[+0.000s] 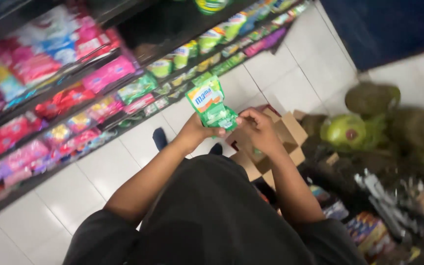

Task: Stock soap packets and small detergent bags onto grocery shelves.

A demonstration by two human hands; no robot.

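Head view, frame centre: green refill pouch [211, 104] pinched at lower edge by left hand [196, 131], right hand [259, 128] fingers curled at its corner, over open cardboard box [290, 133]; best gripped firmly, label upright.

Single head view, steep downward look, close over both hands [231, 128]; shelves [74, 98] run along left, floor [290, 83] ahead, box [283, 137] just below.
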